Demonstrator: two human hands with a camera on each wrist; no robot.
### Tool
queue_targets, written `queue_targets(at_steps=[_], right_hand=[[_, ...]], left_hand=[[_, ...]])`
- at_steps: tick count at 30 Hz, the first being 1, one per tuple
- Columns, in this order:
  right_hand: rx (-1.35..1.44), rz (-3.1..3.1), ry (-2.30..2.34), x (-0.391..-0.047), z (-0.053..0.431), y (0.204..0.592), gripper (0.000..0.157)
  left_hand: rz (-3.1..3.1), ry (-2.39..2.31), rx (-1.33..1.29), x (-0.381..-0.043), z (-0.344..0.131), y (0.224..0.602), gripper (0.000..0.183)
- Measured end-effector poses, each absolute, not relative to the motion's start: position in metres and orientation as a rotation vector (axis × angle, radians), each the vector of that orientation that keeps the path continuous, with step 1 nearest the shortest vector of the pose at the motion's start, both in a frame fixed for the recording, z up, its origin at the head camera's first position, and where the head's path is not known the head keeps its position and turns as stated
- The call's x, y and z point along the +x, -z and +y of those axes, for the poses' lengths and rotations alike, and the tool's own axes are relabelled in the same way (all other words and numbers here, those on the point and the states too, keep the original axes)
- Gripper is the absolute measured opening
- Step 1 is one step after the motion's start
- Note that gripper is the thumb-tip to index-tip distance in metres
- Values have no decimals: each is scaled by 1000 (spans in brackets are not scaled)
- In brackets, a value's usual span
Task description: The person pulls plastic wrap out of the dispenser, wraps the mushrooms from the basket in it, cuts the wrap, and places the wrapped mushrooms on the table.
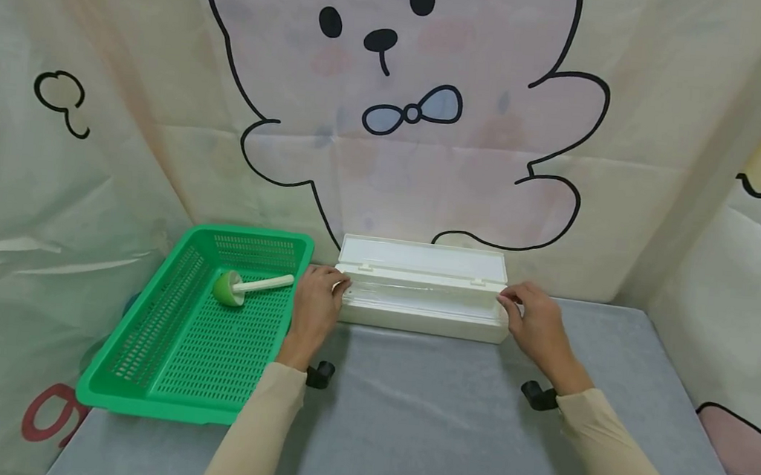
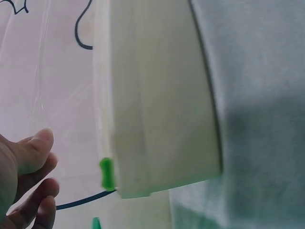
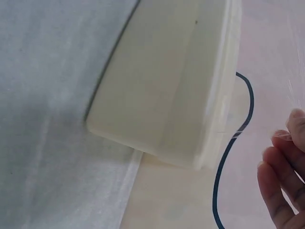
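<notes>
The pale backdrop (image 1: 660,88), painted with a bear (image 1: 399,172) in black outline, fills the back and both sides. Before it lies the grey tabletop (image 1: 420,419). The green basket (image 1: 210,362), with slotted walls and floor, sits on the left side. Two beige sleeves (image 1: 617,465) reach in from the near edge, the left one crossing in front of the basket's near right corner. The long white box (image 1: 422,324) stands at the back of the tabletop, near the backdrop and to the right of the basket, its lid (image 1: 422,256) raised at the back. Clear film (image 2: 41,95) stretches along the box between the hands. The left hand (image 1: 315,303) is at the box's left end, its thumb and forefinger pinching the film; the right hand (image 1: 537,328) pinches the film the same way at the right end. In the basket a tool (image 1: 259,285) with a green head and white handle lies on its side, handle pointing right. A black mount (image 1: 320,374) shows at each wrist. Smallest is the bright green piece (image 2: 107,174) seen by the box's end in the left wrist view.
</notes>
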State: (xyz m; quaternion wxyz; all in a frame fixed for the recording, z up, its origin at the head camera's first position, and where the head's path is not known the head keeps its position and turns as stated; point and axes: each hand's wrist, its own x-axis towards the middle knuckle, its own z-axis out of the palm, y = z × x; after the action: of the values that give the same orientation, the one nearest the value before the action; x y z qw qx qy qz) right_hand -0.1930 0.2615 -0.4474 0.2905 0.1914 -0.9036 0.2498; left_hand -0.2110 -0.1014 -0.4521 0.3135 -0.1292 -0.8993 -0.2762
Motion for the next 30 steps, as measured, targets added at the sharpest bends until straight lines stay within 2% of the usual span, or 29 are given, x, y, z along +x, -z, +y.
queue_targets(at_steps=[16, 30], right_hand=[[524, -2335, -668, -194, 260, 418, 7], [534, -2339, -660, -191, 256, 401, 9]], left_hand=[[-2435, 875, -394, -211, -107, 415, 10], [-2463, 928, -352, -205, -111, 401, 9]])
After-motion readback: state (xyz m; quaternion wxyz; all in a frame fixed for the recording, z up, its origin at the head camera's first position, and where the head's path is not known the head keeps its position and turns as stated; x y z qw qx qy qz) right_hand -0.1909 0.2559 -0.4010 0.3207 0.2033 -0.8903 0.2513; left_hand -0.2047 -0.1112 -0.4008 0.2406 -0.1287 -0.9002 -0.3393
